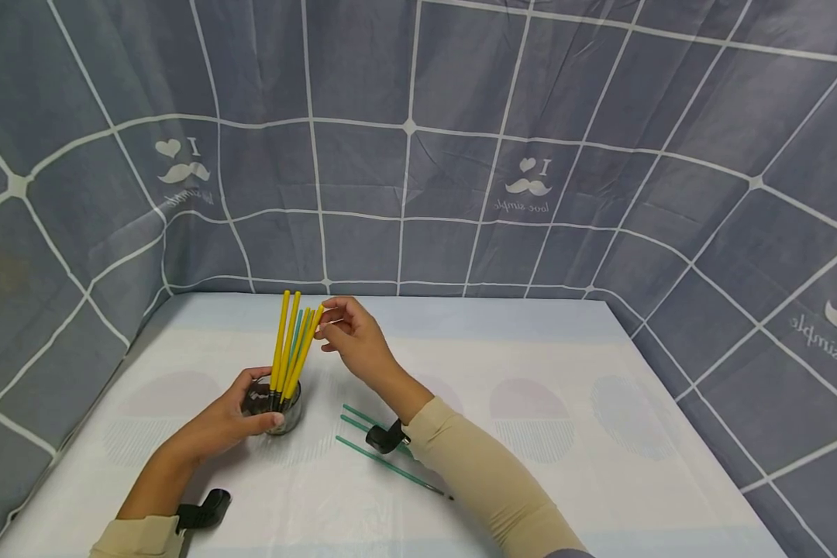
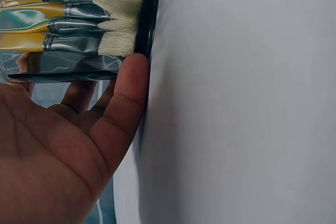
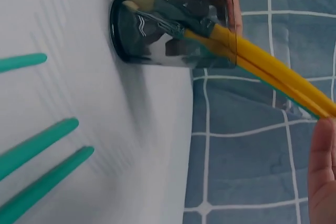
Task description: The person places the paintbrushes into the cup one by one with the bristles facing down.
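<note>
A clear glass cup (image 1: 291,415) stands on the table at the left, with several yellow-handled paintbrushes (image 1: 280,341) and a green-handled one in it, bristles down. My left hand (image 1: 216,426) grips the cup from its left side, thumb in front. In the left wrist view, pale bristles (image 2: 118,43) show through the glass near its base. Above and right of the cup, my right hand (image 1: 354,341) pinches the top end of a yellow paintbrush (image 3: 278,69) that leans to the right, its bristles still inside the cup.
Several green-handled paintbrushes (image 1: 384,459) lie on the white patterned tablecloth (image 1: 544,488) under and beside the right forearm. A grey checked curtain (image 1: 363,170) hangs behind the table and along both sides.
</note>
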### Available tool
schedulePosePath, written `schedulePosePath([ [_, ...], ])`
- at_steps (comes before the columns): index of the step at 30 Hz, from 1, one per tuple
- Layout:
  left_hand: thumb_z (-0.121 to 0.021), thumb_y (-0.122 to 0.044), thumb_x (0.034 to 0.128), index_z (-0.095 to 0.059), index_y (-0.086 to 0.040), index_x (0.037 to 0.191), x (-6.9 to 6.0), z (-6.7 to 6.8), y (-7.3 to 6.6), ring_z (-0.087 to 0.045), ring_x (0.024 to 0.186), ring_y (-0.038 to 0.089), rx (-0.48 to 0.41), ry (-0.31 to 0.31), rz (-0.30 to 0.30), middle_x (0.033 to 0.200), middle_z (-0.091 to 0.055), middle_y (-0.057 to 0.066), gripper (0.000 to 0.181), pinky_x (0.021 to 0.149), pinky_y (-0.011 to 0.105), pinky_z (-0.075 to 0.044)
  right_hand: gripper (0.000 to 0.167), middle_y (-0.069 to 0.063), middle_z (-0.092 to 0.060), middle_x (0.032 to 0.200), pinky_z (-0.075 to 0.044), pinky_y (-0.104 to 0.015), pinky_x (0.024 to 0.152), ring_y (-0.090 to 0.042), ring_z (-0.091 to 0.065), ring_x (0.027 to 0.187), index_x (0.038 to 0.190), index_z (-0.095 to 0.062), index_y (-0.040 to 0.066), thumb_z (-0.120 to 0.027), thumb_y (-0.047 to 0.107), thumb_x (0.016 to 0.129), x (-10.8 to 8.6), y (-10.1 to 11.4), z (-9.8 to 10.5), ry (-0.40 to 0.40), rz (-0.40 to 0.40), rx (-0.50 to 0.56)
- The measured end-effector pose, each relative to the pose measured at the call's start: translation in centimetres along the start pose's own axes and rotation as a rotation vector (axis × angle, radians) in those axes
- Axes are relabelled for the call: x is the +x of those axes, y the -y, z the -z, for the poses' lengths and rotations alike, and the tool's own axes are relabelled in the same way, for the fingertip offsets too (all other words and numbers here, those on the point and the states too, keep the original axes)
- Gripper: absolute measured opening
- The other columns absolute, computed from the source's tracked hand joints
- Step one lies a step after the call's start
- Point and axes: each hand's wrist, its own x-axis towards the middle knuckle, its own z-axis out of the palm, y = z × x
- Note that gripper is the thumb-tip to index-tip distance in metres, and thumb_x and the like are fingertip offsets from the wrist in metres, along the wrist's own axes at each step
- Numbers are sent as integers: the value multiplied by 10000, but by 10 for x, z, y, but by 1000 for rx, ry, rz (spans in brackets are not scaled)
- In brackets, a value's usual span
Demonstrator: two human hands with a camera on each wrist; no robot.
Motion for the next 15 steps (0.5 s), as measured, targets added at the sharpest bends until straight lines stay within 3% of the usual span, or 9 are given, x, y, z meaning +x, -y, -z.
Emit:
schedulePosePath([
  [3, -747, -214, 888, -245, -55, 1493, 1, 0, 0, -441, 1257, 450, -2, 4, -7, 1359, -484, 271, 802, 952, 610, -345, 320, -105, -625, 1062, -557, -319, 759, -200, -674, 919, 1305, -527, 55, -545, 52, 985, -1, -3, 7, 25, -55, -12],
  [7, -747, -201, 888, -243, -57, 1494, 1, 0, 1, -461, 1246, 436, -6, 5, -12, 1351, -498, 263, 801, 950, 595, -354, 289, -41, -630, 1088, -551, -309, 765, -142, -666, 919, 1284, -553, 88, -564, 99, 996, -6, -11, 17, 80, -144, -107],
  [15, -739, -181, 894, -230, -48, 1493, 1, 1, 2, -481, 1228, 424, -7, 14, -34, 1330, -514, 262, 797, 943, 575, -365, 298, 5, -621, 1014, -528, -310, 738, -150, -624, 876, 1254, -586, 24, -587, 174, 997, -17, -29, 40, 390, -364, -320],
])
